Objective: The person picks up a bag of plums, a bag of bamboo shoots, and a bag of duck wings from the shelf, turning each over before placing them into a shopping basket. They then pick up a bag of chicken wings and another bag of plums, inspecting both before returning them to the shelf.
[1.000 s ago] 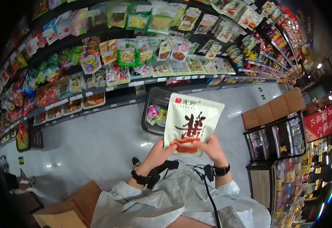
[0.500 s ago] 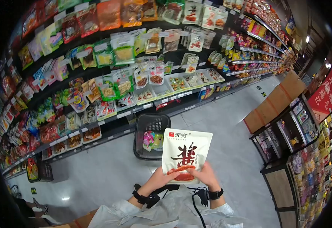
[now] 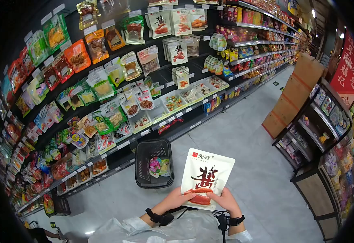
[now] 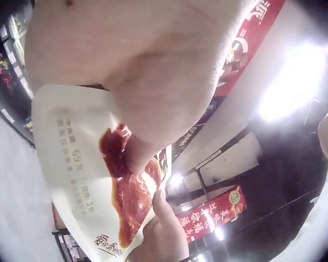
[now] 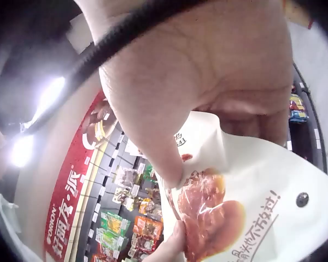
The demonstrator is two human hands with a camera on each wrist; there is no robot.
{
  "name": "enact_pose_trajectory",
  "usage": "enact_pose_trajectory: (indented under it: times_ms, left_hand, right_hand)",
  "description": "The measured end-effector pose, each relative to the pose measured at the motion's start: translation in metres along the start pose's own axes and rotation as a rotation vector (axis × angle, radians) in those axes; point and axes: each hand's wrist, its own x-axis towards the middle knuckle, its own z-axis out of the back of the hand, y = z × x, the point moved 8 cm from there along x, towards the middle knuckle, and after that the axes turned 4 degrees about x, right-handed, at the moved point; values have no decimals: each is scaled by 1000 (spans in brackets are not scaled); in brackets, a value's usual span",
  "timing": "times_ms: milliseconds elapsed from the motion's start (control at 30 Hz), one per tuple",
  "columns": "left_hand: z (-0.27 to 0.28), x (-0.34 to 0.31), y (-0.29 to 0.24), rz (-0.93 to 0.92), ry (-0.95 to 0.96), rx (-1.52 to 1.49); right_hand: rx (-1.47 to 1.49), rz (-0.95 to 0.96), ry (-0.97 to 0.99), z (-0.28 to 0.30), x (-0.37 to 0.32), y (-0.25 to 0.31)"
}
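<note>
**White pouch (image 3: 208,170) held up two-handed beside a stocked shelf**

From my remote feed I saw the person hold the pouch up in front of their body, above the grey floor (image 3: 242,154). It leaned slightly, its printed face towards the head camera: a red logo (image 3: 195,155) in one upper corner, a large dark character (image 3: 204,177) across the middle and a glossy reddish food picture (image 3: 200,197) low down.

The left hand (image 3: 178,199) gripped the lower left part, its thumb pressed onto the front; its fingers were hidden from me behind the pouch. The right hand (image 3: 225,200) pinched the opposite side, thumb on the front, and my right wrist view showed fingers curled at the back. The two thumbs lay near each other across the food picture. Each wrist wore a dark strap (image 3: 154,217), above pale sleeves (image 3: 131,226).

On the floor, beyond the left hand and near the foot of the dark shelving (image 3: 167,73), stood a black basket (image 3: 154,186) with bright packets (image 3: 159,166) inside. The pouch was outside it, to its right. Higher on the shelving hung more white packs (image 3: 160,23) with a similar dark character. Over on the right I could make out a brown cardboard sheet (image 3: 292,97), a dark display stand (image 3: 311,134) and a red banner (image 3: 343,67) with pale characters.
</note>
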Motion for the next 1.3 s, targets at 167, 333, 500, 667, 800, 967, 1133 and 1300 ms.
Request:
enact_pose_trajectory:
  times_ms: [167,333,500,667,800,967,1133,1300]
  left_hand:
    - [8,72,-3,92,14,15]
    - [82,173,-41,-42,-202,-36]
    - [166,278,-88,-193,-425,-306]
    - [209,334,-110,-230,-477,-428]
    - [248,355,-109,-259,-564,-271]
    - [313,378,-135,-245,-612,-150]
    - [378,426,-171,-315,-671,-40]
    - [445,483,-242,-367,-709,38]
  right_hand:
    - [87,23,2,47,40,9]
    - [22,8,-30,122,90,25]
    - [-3,-29,-156,179,142,69]
    - [-128,-44,-148,203,217,105]
    - [-56,-61,-29,196,284,111]
    - [-185,-99,260,179,409,135]
    - [-277,56,476,154,567,218]
    - [-125,574,504,109,697,362]
